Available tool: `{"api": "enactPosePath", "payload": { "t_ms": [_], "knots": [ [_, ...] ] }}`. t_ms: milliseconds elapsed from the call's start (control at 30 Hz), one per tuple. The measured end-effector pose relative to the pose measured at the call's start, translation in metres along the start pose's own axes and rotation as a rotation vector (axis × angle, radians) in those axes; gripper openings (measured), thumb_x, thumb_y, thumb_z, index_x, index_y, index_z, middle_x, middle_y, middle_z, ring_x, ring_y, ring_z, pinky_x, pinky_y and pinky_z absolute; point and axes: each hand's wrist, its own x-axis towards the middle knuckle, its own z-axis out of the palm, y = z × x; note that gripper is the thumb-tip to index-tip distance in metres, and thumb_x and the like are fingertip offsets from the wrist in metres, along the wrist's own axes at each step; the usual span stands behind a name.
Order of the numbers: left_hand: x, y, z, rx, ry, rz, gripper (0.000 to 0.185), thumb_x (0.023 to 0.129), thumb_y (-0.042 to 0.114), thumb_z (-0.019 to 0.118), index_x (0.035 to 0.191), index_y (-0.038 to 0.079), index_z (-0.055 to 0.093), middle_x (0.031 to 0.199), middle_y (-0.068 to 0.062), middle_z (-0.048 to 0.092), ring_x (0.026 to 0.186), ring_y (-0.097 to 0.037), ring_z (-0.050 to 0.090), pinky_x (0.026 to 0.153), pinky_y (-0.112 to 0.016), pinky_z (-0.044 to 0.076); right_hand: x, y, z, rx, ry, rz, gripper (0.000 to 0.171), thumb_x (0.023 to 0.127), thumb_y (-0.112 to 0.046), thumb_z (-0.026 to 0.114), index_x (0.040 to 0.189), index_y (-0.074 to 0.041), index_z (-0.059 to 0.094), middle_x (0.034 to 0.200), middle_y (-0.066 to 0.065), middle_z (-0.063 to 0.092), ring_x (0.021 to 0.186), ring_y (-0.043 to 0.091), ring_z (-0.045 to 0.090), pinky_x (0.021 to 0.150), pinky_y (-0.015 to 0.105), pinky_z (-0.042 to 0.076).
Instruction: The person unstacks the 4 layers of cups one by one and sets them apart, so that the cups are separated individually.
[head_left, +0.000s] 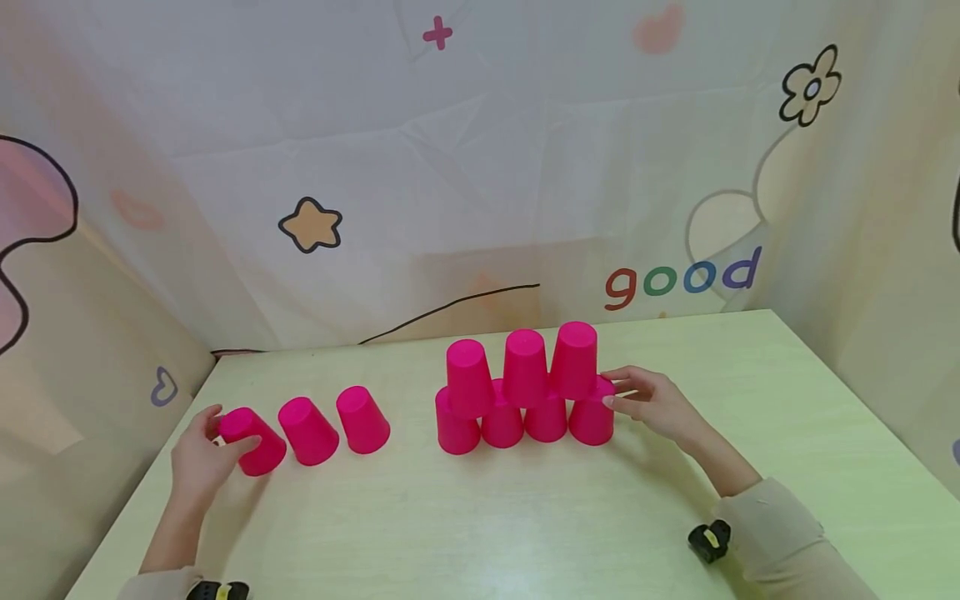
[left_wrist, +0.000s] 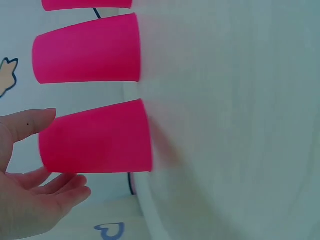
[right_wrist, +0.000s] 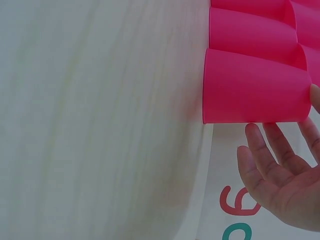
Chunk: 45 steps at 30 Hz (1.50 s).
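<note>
Your left hand (head_left: 198, 454) sits at the leftmost pink plastic cup (head_left: 253, 440), which stands upside down at the left end of a loose row of three on the pale green worktop (head_left: 480, 533). In the head view your fingers curl around its side; in the left wrist view the thumb (left_wrist: 27, 124) rests near the cup's closed top and the other fingers lie loosely spread just beneath it, so the hold looks light rather than clamped. Next along the row stand the middle pink cup (head_left: 309, 431) and the third pink cup (head_left: 362, 419), each a little apart from its neighbour.

Your right hand (head_left: 652, 404) is at the right end of the pink cup pyramid (head_left: 525, 392), four cups below and three above, fingers straight and slightly apart, tips touching the bottom-right pink cup (head_left: 592, 421) near its top.

These cups look thin, light and smooth (probably a bit springy if squeezed), so I'd take one around the tapered wall, thumb opposite fingers, gently. The stack likely topples at a small nudge.

A patterned cloth backdrop (head_left: 480, 167) hangs behind the worktop.
</note>
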Motion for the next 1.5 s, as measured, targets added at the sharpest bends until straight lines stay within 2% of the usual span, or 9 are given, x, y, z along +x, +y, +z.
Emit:
{"api": "enactPosePath", "payload": {
  "t_ms": [67, 133, 233, 333, 433, 733, 933, 1200, 1500],
  "knots": [
    [-0.002, 0.009, -0.002, 0.016, 0.022, 0.011, 0.084, 0.080, 0.030, 0.068, 0.143, 0.005, 0.019, 0.136, -0.025, 0.034, 0.118, -0.044, 0.036, 0.074, -0.045, 0.052, 0.000, 0.000, 0.000, -0.002, 0.002, 0.002, 0.044, 0.086, -0.018, 0.062, 0.124, 0.001, 0.049, 0.117, 0.023, 0.052, 0.099, 0.035, 0.055, 0.075, 0.043, 0.051],
    [-0.010, 0.027, -0.006, -0.005, 0.023, 0.018, 0.082, 0.081, 0.024, 0.068, 0.144, 0.005, 0.018, 0.139, -0.025, 0.031, 0.123, -0.044, 0.032, 0.086, -0.052, 0.045, -0.001, 0.000, -0.001, -0.005, 0.005, 0.004, 0.044, 0.086, -0.017, 0.062, 0.124, 0.001, 0.049, 0.117, 0.023, 0.052, 0.099, 0.035, 0.055, 0.075, 0.044, 0.051],
    [-0.024, 0.054, -0.012, -0.019, 0.028, 0.060, 0.078, 0.082, 0.020, 0.065, 0.143, 0.002, 0.019, 0.140, -0.025, 0.029, 0.125, -0.043, 0.029, 0.094, -0.056, 0.035, -0.001, 0.000, -0.001, -0.008, 0.006, 0.007, 0.044, 0.086, -0.018, 0.062, 0.124, 0.001, 0.049, 0.117, 0.023, 0.052, 0.099, 0.035, 0.055, 0.075, 0.044, 0.051],
    [-0.037, 0.073, -0.016, -0.026, 0.026, 0.103, 0.074, 0.084, 0.019, 0.064, 0.141, 0.000, 0.022, 0.140, -0.025, 0.029, 0.126, -0.044, 0.028, 0.094, -0.058, 0.033, 0.000, 0.001, -0.001, -0.004, 0.003, 0.011, 0.045, 0.086, -0.018, 0.062, 0.125, 0.001, 0.049, 0.118, 0.023, 0.052, 0.100, 0.035, 0.055, 0.075, 0.043, 0.051],
    [-0.045, 0.086, -0.015, -0.022, 0.021, 0.132, 0.072, 0.084, 0.019, 0.063, 0.141, 0.000, 0.023, 0.140, -0.025, 0.029, 0.125, -0.044, 0.028, 0.091, -0.060, 0.035, 0.001, 0.001, -0.001, -0.002, 0.002, 0.012, 0.046, 0.086, -0.018, 0.062, 0.125, 0.001, 0.048, 0.118, 0.022, 0.051, 0.100, 0.035, 0.055, 0.076, 0.043, 0.051],
    [-0.056, 0.113, -0.004, -0.027, 0.013, 0.207, 0.071, 0.082, 0.014, 0.066, 0.140, 0.000, 0.027, 0.138, -0.023, 0.032, 0.123, -0.043, 0.031, 0.091, -0.058, 0.037, 0.001, 0.000, -0.001, -0.001, 0.006, 0.019, 0.045, 0.086, -0.018, 0.062, 0.125, 0.000, 0.049, 0.118, 0.022, 0.052, 0.099, 0.034, 0.056, 0.075, 0.043, 0.051],
    [-0.061, 0.127, 0.006, -0.114, 0.005, 0.276, 0.069, 0.081, 0.008, 0.067, 0.138, -0.001, 0.029, 0.136, -0.022, 0.035, 0.123, -0.040, 0.033, 0.098, -0.051, 0.033, 0.000, -0.002, -0.001, -0.009, 0.011, 0.011, 0.045, 0.086, -0.019, 0.062, 0.125, 0.000, 0.049, 0.119, 0.022, 0.052, 0.099, 0.034, 0.056, 0.077, 0.043, 0.051],
    [-0.067, 0.146, 0.021, -0.173, -0.066, 0.340, 0.067, 0.081, 0.008, 0.067, 0.138, 0.001, 0.031, 0.136, -0.019, 0.036, 0.124, -0.037, 0.034, 0.098, -0.049, 0.035, 0.001, -0.003, -0.002, -0.009, 0.012, 0.012, 0.046, 0.086, -0.019, 0.063, 0.125, 0.000, 0.048, 0.119, 0.022, 0.051, 0.099, 0.034, 0.056, 0.077, 0.043, 0.051],
    [-0.075, 0.168, 0.042, -0.241, -0.174, 0.405, 0.067, 0.080, 0.008, 0.068, 0.137, 0.003, 0.033, 0.136, -0.015, 0.038, 0.126, -0.031, 0.035, 0.101, -0.045, 0.032, -0.001, -0.004, 0.000, 0.006, 0.006, 0.030, 0.045, 0.086, -0.017, 0.063, 0.124, 0.000, 0.049, 0.118, 0.022, 0.051, 0.101, 0.036, 0.054, 0.078, 0.044, 0.051]
  ]
}}
